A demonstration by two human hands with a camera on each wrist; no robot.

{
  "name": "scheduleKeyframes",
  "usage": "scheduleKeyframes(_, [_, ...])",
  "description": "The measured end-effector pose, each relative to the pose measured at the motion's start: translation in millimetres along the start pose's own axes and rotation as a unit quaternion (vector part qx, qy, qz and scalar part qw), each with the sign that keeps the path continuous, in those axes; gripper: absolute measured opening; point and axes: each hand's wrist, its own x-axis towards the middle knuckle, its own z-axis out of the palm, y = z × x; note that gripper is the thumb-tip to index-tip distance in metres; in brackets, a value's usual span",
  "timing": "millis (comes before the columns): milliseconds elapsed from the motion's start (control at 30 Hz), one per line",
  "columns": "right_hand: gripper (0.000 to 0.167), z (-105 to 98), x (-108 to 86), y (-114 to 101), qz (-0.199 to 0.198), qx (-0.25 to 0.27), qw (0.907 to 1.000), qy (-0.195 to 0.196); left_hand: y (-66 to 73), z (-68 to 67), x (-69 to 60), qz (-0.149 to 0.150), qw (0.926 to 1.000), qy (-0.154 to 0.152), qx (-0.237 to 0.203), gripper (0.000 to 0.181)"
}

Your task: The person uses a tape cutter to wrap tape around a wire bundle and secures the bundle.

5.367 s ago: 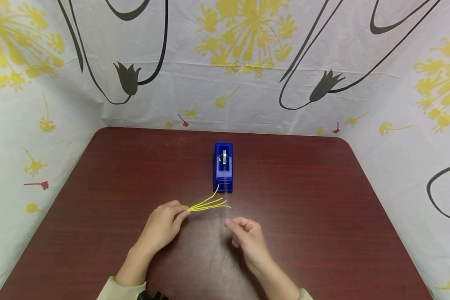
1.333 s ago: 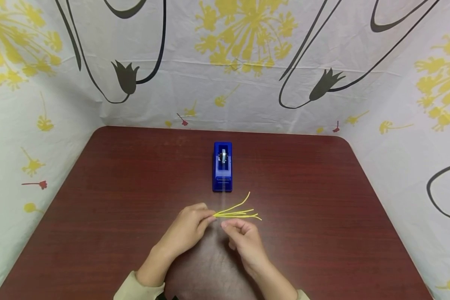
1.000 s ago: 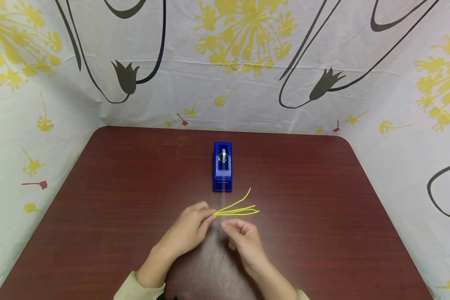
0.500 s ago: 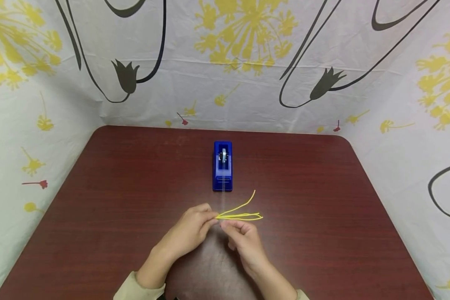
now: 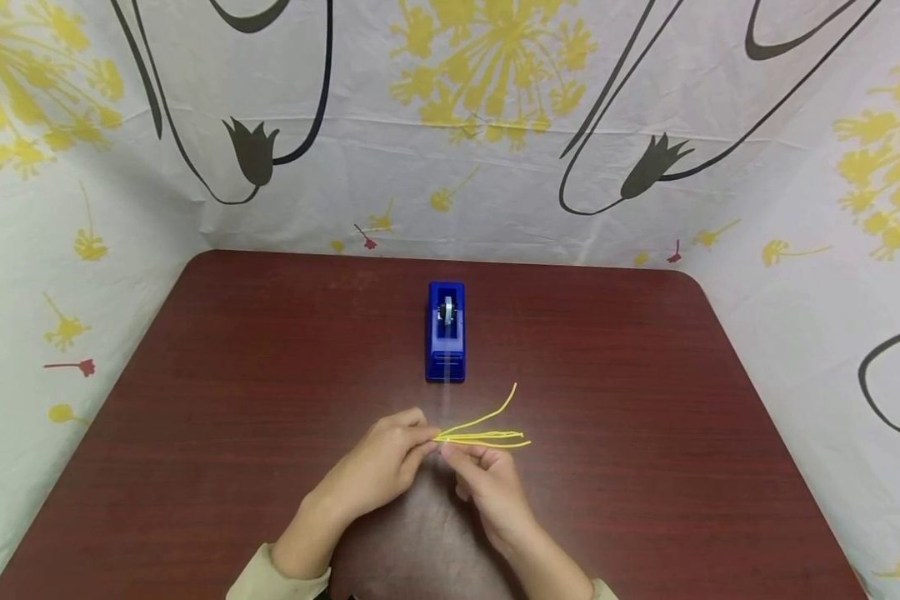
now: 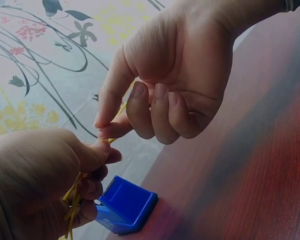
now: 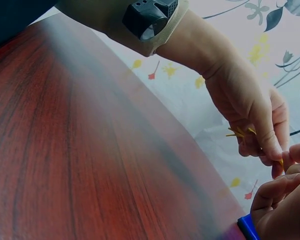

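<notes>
My left hand [image 5: 378, 462] pinches a bundle of thin yellow wires [image 5: 487, 436] between thumb and forefinger. Their loose ends fan out to the right, one bending up. My right hand [image 5: 491, 492] pinches the end of a clear tape strip [image 5: 446, 404]. That strip runs taut from the blue tape dispenser [image 5: 446, 367]. The wires cross the strip near its held end; whether they stick to it, I cannot tell. In the left wrist view the left hand [image 6: 175, 80] and right hand [image 6: 40, 170] meet at the fingertips. Short wire ends [image 7: 235, 132] poke out behind the left hand in the right wrist view.
The dark red wooden table [image 5: 607, 375] has rounded far corners. A white cloth [image 5: 345, 150] with yellow and grey flower prints hangs behind it and along both sides. A black device [image 7: 150, 17] sits on the left wrist.
The left hand has carried the wires rightward, past the tape strip, and lately slightly toward me, down to the right fingertips. The right hand keeps holding the tape end, nearly still.
</notes>
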Motion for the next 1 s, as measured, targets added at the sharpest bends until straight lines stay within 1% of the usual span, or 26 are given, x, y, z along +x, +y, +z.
scheduleKeyframes(267, [0.01,0.3,0.3,2.0,-0.008,0.003,0.9999,0.006,1.2,-1.1,-0.1,-0.005,0.9999,-0.008,0.003,0.015])
scheduleKeyframes(433, [0.008,-0.3,0.2,3.3,-0.015,0.007,0.9999,0.004,2.5,-2.5,0.7,-0.001,0.9998,-0.015,0.015,0.015])
scheduleKeyframes(633, [0.007,-1.1,-0.2,3.2,-0.014,0.008,0.9999,0.005,3.4,-3.9,1.0,0.003,0.9995,-0.021,0.022,0.016])
scheduleKeyframes(833, [0.011,-2.4,1.1,4.4,-0.015,0.002,0.9999,0.003,2.6,-4.1,0.8,0.008,0.9995,-0.021,0.021,0.016])
scheduleKeyframes(1000, [0.013,-2.9,2.2,5.5,-0.008,-0.007,0.9999,0.008,2.2,-4.3,1.6,0.007,0.9994,-0.025,0.021,0.016])
